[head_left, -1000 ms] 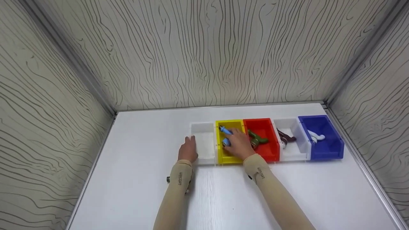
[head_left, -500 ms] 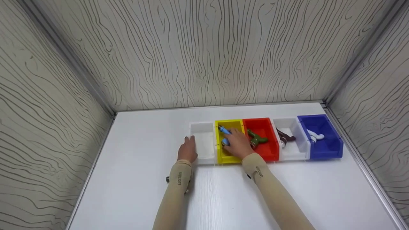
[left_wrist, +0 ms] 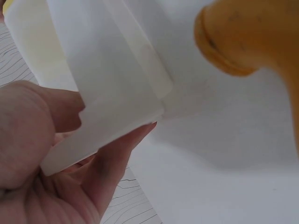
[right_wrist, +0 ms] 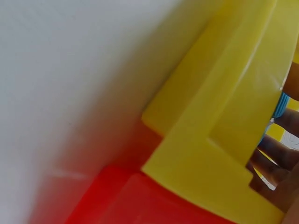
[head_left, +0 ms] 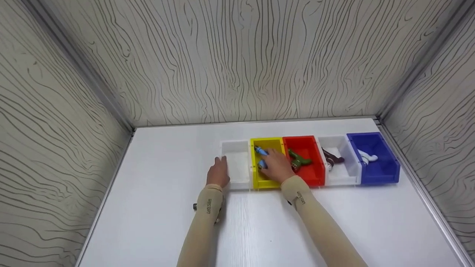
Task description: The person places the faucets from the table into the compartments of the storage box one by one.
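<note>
My left hand (head_left: 218, 173) grips the left wall of the white bin (head_left: 237, 185) at the row's left end. In the left wrist view, the thumb and fingers lie on opposite sides of that white wall (left_wrist: 110, 86). My right hand (head_left: 277, 166) reaches into the yellow bin (head_left: 268, 184), its fingers around a light-blue piece (head_left: 262, 164) with dark ends. The palm hides the middle of this piece. Only a bit of the blue piece (right_wrist: 281, 105) shows between the fingers in the right wrist view, behind the yellow wall (right_wrist: 233, 102).
Rightward stand a red bin (head_left: 315, 180) with a green branched piece (head_left: 298, 161), another white bin (head_left: 343, 180) with a brown piece (head_left: 336, 159), and a blue bin (head_left: 382, 177) with a white piece (head_left: 369, 157). An orange curved piece (left_wrist: 252, 37) appears near the left wrist.
</note>
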Demonstrator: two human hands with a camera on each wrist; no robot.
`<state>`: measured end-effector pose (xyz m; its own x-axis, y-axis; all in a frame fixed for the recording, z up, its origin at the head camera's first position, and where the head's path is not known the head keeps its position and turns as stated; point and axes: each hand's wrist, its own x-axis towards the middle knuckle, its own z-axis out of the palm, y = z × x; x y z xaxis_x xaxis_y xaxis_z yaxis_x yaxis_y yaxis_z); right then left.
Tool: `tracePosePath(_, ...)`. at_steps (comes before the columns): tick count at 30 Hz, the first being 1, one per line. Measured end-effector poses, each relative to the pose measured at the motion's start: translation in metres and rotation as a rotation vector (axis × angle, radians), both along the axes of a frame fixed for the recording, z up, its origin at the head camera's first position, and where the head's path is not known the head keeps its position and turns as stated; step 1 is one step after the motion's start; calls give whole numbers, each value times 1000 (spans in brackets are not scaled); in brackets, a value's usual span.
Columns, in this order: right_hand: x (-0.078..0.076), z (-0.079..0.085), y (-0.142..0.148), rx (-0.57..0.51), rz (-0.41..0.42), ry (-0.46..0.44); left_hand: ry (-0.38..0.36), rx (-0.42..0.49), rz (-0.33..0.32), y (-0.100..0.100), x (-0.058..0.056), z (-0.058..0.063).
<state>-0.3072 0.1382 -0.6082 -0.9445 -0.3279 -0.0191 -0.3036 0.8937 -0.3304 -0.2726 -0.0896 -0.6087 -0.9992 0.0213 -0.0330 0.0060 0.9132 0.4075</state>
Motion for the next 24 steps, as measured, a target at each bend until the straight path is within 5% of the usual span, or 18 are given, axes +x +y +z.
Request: tracePosePath(24,-1,1,-2,93,26,-6,12,-6,17,3,1,3)
